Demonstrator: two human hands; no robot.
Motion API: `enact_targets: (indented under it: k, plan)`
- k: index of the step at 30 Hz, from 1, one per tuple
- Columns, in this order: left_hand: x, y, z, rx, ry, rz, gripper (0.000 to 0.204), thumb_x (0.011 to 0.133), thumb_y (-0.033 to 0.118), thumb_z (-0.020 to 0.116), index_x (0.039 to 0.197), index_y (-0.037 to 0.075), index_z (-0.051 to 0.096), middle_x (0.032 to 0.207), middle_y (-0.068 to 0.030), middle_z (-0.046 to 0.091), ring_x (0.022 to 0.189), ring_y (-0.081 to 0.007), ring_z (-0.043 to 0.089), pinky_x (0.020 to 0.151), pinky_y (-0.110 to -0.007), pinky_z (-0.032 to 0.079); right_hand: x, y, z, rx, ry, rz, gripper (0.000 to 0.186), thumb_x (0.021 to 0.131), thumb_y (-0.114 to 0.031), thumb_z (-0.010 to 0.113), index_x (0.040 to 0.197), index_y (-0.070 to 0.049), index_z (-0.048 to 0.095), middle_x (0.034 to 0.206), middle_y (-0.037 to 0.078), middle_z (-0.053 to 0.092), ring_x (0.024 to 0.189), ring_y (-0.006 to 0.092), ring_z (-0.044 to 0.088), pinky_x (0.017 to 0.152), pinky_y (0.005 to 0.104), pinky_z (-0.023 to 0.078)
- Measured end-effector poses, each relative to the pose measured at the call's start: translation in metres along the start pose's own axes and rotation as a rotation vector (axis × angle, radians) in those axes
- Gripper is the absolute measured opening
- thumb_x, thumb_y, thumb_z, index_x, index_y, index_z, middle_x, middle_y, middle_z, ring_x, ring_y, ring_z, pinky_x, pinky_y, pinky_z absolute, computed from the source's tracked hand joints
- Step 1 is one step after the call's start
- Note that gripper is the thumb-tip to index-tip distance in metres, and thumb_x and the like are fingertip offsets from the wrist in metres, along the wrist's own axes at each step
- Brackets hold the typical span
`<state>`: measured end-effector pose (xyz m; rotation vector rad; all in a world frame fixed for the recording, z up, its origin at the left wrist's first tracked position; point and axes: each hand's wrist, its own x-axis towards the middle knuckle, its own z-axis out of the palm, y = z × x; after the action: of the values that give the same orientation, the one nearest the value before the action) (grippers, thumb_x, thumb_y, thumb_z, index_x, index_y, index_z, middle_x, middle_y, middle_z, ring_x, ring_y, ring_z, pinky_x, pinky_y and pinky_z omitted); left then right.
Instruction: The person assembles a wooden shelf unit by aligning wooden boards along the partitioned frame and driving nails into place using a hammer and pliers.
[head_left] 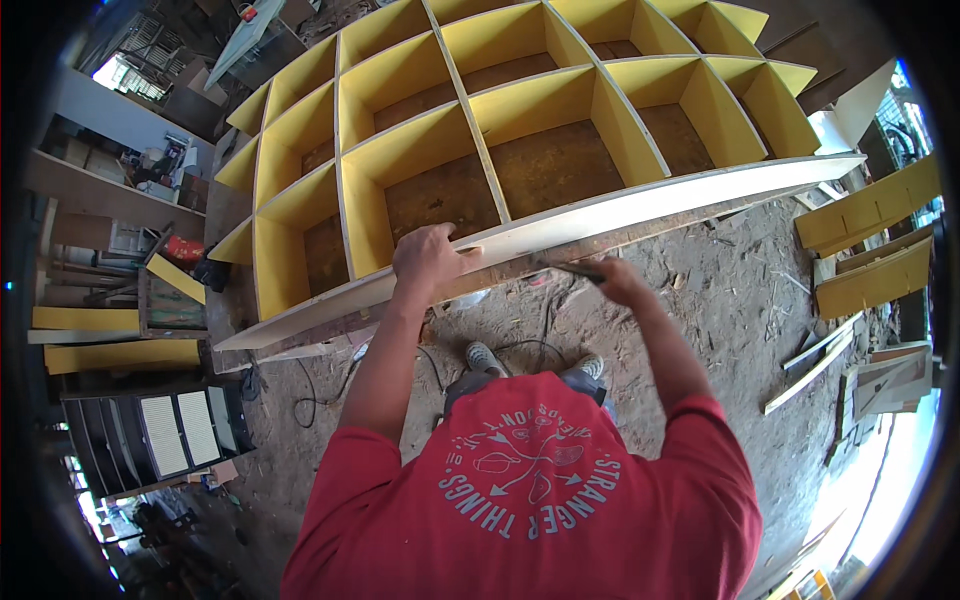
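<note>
A long, pale wooden board (570, 225) stands along the near side of a large grid frame with yellow compartments (545, 130). My left hand (430, 262) is closed over the board's upper edge, left of the middle. Whether something small is pinched in its fingers cannot be made out. My right hand (622, 281) is closed around a slim dark tool (578, 268) just in front of the board. The tool's far end points left toward the board's lower edge, and its kind is too unclear to name.
The frame rests on a brown worktable (232, 285). Black cables (315, 400) run over the dirt floor around my feet. Yellow slotted boards (872, 205) are stacked at right, with loose wood strips (812, 365) below. A dark rack with pale panels (165, 435) is at left.
</note>
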<state>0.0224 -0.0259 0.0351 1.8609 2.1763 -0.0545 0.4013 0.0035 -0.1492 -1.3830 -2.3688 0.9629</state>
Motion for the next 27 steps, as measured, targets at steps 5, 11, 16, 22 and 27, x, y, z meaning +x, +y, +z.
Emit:
enact_targets:
  k: [5,11,16,22,27]
  plan:
    - [0.001,-0.003,-0.002,-0.034,0.024,0.007,0.072,0.076,0.062,0.077,0.125,0.009,0.076,0.116,-0.02,0.077,0.113,-0.0364,0.073,0.102,-0.047,0.056,-0.024,-0.014,-0.035,0.115,-0.091,0.05,0.037,0.098,-0.03,0.072,0.133,-0.017,0.073,0.096,0.024,0.075,0.093,0.0401,0.075,0.084,0.047,0.058]
    - [-0.007,-0.023,0.009,-0.169,0.189,0.219,0.073,0.077,0.062,0.077,0.126,0.007,0.074,0.118,-0.02,0.076,0.112,-0.0357,0.073,0.099,-0.047,0.057,-0.072,-0.1,-0.016,0.427,0.007,0.212,0.038,0.102,-0.028,0.071,0.132,-0.006,0.072,0.082,0.014,0.068,0.074,0.0159,0.059,0.071,0.0368,0.051]
    - [-0.012,-0.033,0.006,-0.83,0.26,0.514,0.044,0.088,0.032,0.083,0.118,0.002,0.074,0.11,-0.0157,0.076,0.105,-0.0272,0.074,0.096,-0.038,0.057,-0.072,-0.17,0.006,0.494,0.134,0.159,0.04,0.103,-0.021,0.069,0.137,-0.001,0.067,0.084,0.015,0.063,0.073,0.0208,0.059,0.069,0.038,0.049]
    - [-0.032,-0.054,0.021,-1.125,0.139,0.609,0.02,0.094,0.011,0.08,0.11,-0.001,0.075,0.106,-0.0093,0.076,0.102,-0.0163,0.071,0.093,-0.034,0.056,-0.057,-0.236,0.023,0.396,0.148,0.102,0.042,0.102,-0.018,0.067,0.142,-0.004,0.064,0.088,0.02,0.062,0.075,0.0323,0.063,0.071,0.0402,0.05]
    - [-0.034,-0.095,0.016,-1.722,-0.169,0.429,0.008,0.096,0.003,0.076,0.104,0.002,0.076,0.109,-0.0071,0.074,0.103,-0.0148,0.068,0.094,-0.033,0.054,-0.036,-0.28,0.049,0.427,0.226,-0.069,0.053,0.1,-0.015,0.067,0.151,-0.008,0.057,0.09,0.019,0.062,0.084,0.0351,0.063,0.079,0.0428,0.051]
